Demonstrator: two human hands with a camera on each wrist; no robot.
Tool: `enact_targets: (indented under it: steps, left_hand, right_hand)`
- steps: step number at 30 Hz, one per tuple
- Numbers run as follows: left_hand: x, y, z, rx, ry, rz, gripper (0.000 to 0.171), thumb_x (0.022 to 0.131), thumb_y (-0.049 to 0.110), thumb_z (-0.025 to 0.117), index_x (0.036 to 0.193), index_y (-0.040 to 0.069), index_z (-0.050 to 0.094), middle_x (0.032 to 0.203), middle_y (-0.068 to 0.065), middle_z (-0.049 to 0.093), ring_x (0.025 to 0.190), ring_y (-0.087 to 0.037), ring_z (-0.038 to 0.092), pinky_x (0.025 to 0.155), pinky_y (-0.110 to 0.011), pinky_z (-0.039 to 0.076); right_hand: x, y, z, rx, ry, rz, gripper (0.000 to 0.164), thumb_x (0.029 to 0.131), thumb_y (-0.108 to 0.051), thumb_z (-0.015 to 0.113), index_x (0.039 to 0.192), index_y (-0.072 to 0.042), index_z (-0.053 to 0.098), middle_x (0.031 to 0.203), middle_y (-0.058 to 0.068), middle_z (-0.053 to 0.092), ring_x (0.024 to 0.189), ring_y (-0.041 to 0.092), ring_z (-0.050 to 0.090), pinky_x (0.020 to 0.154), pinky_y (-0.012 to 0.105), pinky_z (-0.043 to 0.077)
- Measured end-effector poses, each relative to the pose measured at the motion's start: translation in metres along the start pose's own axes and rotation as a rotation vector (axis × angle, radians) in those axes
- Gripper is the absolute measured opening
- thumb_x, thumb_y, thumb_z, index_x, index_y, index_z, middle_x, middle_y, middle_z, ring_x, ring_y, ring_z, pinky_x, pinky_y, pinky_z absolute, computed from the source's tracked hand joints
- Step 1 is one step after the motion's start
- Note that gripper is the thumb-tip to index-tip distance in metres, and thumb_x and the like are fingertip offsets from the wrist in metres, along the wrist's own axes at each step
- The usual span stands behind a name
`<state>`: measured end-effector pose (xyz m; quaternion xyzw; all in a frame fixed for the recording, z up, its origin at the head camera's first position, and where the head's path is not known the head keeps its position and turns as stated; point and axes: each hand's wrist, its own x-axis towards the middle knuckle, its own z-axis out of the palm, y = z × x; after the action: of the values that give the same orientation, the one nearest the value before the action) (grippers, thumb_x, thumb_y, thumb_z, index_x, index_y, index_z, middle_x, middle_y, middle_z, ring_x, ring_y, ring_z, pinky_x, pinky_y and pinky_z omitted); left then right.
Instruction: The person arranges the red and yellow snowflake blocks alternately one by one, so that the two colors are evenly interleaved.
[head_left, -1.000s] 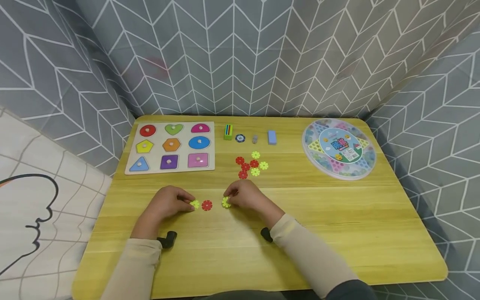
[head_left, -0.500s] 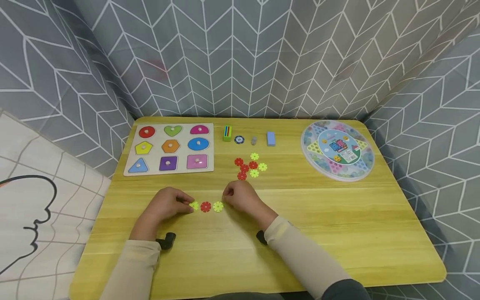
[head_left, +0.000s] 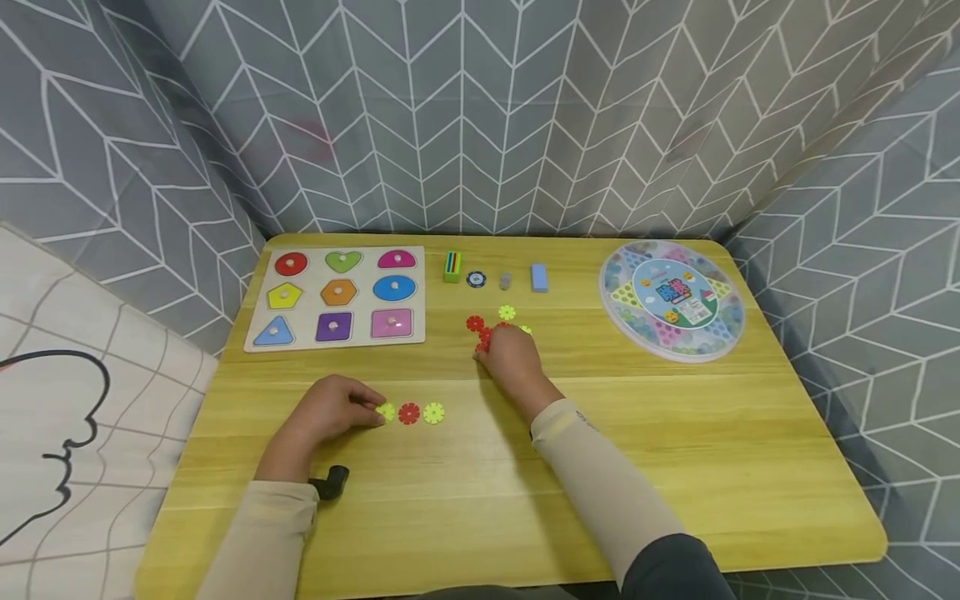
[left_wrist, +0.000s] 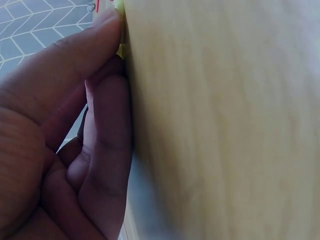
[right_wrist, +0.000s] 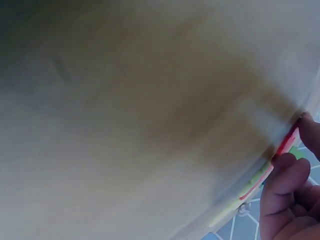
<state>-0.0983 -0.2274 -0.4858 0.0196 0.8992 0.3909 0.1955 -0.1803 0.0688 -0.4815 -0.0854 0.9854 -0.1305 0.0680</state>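
Three flat, toothed plastic discs (head_left: 408, 412), yellow, red, yellow, lie in a row on the wooden table (head_left: 675, 467); the left hand (head_left: 330, 412) pinches the leftmost one, while the right hand (head_left: 510, 357) rests, fingers curled, on the loose pile of discs (head_left: 491, 323) beyond. From the left wrist, curled fingers (left_wrist: 102, 150) press the smooth wood. From the right wrist, blurred fingertips (right_wrist: 287, 170) pinch a red disc's (right_wrist: 289, 140) edge.

No legible text. The round game board (head_left: 670, 298) at the table's far right carries a central printed title and a small white label, both too small and blurred to read. The shape puzzle board (head_left: 337, 298) bears coloured shapes only, without lettering.
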Motion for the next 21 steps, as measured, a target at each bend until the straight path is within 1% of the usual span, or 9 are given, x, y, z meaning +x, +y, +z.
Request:
enact_targets:
  steps: [3,6,9,11,13,15,16,18,21]
  left_hand:
    - [0.001,0.000,0.001,-0.008,-0.002,0.002,0.021,0.083,0.021,0.089,0.102,0.013,0.083,0.098,0.000,0.075,0.095,-0.023,0.062,0.093,-0.050,0.050]
    - [0.001,-0.001,0.002,-0.007,-0.007,-0.007,0.022,0.083,0.021,0.089,0.102,0.013,0.082,0.097,0.001,0.074,0.094,-0.023,0.062,0.092,-0.049,0.050]
    - [0.002,-0.001,0.003,-0.004,-0.013,-0.014,0.023,0.083,0.022,0.089,0.103,0.013,0.082,0.098,0.001,0.074,0.094,-0.023,0.061,0.092,-0.049,0.050]
    - [0.003,-0.001,0.003,-0.005,-0.012,-0.014,0.023,0.083,0.022,0.090,0.103,0.013,0.082,0.098,0.001,0.074,0.094,-0.023,0.062,0.092,-0.049,0.050]
    - [0.004,0.000,0.002,-0.007,-0.012,-0.013,0.024,0.083,0.022,0.090,0.103,0.013,0.082,0.098,0.001,0.074,0.094,-0.023,0.061,0.092,-0.048,0.050]
    - [0.005,0.000,0.001,-0.009,-0.016,-0.012,0.024,0.083,0.022,0.089,0.103,0.012,0.082,0.098,0.000,0.074,0.094,-0.024,0.061,0.092,-0.048,0.050]
    - [0.005,0.001,0.001,-0.007,-0.016,-0.012,0.024,0.083,0.022,0.089,0.103,0.013,0.082,0.098,0.000,0.074,0.094,-0.024,0.061,0.092,-0.048,0.050]
    - [0.005,0.001,0.001,0.001,-0.015,-0.019,0.023,0.083,0.022,0.090,0.103,0.013,0.082,0.097,0.001,0.074,0.095,-0.024,0.062,0.092,-0.048,0.050]
    - [0.005,0.002,0.000,0.017,-0.016,-0.019,0.024,0.083,0.023,0.090,0.104,0.013,0.082,0.097,0.001,0.074,0.095,-0.024,0.062,0.092,-0.048,0.050]
  right_hand:
    - [0.000,0.001,0.000,-0.016,-0.013,0.012,0.040,0.093,-0.034,0.080,0.066,-0.011,0.062,0.070,0.002,0.059,0.073,0.022,0.062,0.073,0.039,0.054]
    - [-0.002,0.003,-0.004,0.040,-0.028,0.009,0.034,0.092,-0.028,0.082,0.069,-0.010,0.064,0.072,0.001,0.060,0.074,0.022,0.061,0.073,0.038,0.053]
    - [-0.009,0.006,-0.011,0.214,-0.040,-0.004,0.022,0.093,-0.018,0.080,0.077,-0.009,0.068,0.078,0.001,0.063,0.078,0.021,0.060,0.075,0.036,0.051]
    - [-0.015,0.008,-0.016,0.384,-0.068,-0.004,0.013,0.094,-0.013,0.078,0.085,-0.008,0.070,0.084,0.002,0.065,0.081,0.021,0.060,0.076,0.035,0.050]
    - [-0.021,0.009,-0.020,0.555,-0.114,0.002,0.005,0.094,-0.007,0.076,0.092,-0.006,0.072,0.089,0.004,0.066,0.083,0.021,0.061,0.077,0.034,0.052]
    - [-0.029,0.009,-0.021,0.684,-0.179,0.012,0.003,0.093,-0.002,0.075,0.095,-0.003,0.073,0.090,0.006,0.067,0.082,0.021,0.064,0.075,0.034,0.054]
    - [-0.033,0.009,-0.020,0.728,-0.211,0.014,0.004,0.093,0.000,0.075,0.096,-0.002,0.073,0.090,0.007,0.068,0.080,0.021,0.065,0.073,0.034,0.056]
    - [-0.040,0.006,-0.015,0.761,-0.270,0.006,0.006,0.091,0.003,0.075,0.095,-0.001,0.074,0.087,0.006,0.069,0.075,0.020,0.067,0.070,0.033,0.057]
    - [-0.048,-0.001,-0.005,0.742,-0.334,-0.019,0.005,0.089,0.004,0.076,0.092,-0.001,0.075,0.083,0.004,0.071,0.070,0.017,0.068,0.067,0.030,0.057]
